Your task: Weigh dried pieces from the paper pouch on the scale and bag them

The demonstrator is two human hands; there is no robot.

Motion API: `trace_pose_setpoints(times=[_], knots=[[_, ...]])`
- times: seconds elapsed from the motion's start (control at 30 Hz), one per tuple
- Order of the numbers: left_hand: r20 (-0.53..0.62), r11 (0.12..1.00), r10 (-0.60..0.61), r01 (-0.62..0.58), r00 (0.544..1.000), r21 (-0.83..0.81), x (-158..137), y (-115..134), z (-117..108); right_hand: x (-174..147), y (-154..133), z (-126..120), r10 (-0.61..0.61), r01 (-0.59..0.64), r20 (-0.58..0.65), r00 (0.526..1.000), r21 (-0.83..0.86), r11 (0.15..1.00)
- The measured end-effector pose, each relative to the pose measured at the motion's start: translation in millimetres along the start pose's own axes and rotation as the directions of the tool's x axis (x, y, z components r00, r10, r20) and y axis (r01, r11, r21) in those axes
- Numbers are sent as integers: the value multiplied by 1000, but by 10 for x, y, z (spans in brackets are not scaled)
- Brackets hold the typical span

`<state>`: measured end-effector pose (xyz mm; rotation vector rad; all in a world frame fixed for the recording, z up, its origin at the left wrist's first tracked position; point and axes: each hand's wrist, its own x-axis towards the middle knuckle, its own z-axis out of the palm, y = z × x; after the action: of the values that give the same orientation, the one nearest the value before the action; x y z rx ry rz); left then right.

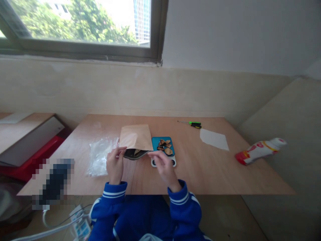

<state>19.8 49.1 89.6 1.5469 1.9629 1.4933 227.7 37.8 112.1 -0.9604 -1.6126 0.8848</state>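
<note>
A brown paper bag (136, 137) lies on the table with its mouth toward me, gaping to show a dark lining and a bit of something pale brown inside. My left hand (115, 165) pinches the left corner of the mouth, and my right hand (163, 165) pinches the right corner. Just right of the bag sits a small kitchen scale (154, 141) with a blue-green top and a white front edge. Several dried brown slices (165, 147) rest on it. My right hand covers part of the scale's front.
Clear plastic bags (99, 159) lie left of the paper bag. Toward the back right are screwdrivers (195, 125) and a sheet of white paper (214, 139). A red and white bottle (260, 151) stands near the right edge. A blurred dark object (56, 182) is at the left edge.
</note>
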Motion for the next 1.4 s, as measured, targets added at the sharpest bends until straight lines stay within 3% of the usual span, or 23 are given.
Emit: trace_pose_setpoints(times=[0.07,0.13,0.33,0.43,0.53,0.7,1.0,1.27,1.4], knots=[[-6,1000,8,-8,1000,5,-15,-1,17,37,-140,290,-85,101,225,971,-61,993],[1,1000,19,-19,1000,8,-32,-12,21,85,-167,538,-104,178,327,939,-207,962],[19,1000,21,-21,1000,11,-74,-34,-2,275,47,852,50,185,324,945,-654,734],[30,1000,26,-26,999,-11,-77,-42,8,386,122,920,114,201,339,934,-762,616],[35,1000,22,-22,999,-22,-69,-61,13,480,162,1011,124,197,322,939,-796,572],[22,1000,3,-3,1000,-15,-52,-70,-15,523,223,1056,96,222,324,941,-807,547],[24,999,14,-13,1000,-34,-23,15,-12,433,268,779,5,313,373,928,-785,534],[22,999,31,-31,999,-24,2,60,-35,382,405,736,-243,422,351,904,-646,637],[30,999,33,-33,999,-29,-11,67,-23,382,378,723,-198,394,358,912,-638,662]])
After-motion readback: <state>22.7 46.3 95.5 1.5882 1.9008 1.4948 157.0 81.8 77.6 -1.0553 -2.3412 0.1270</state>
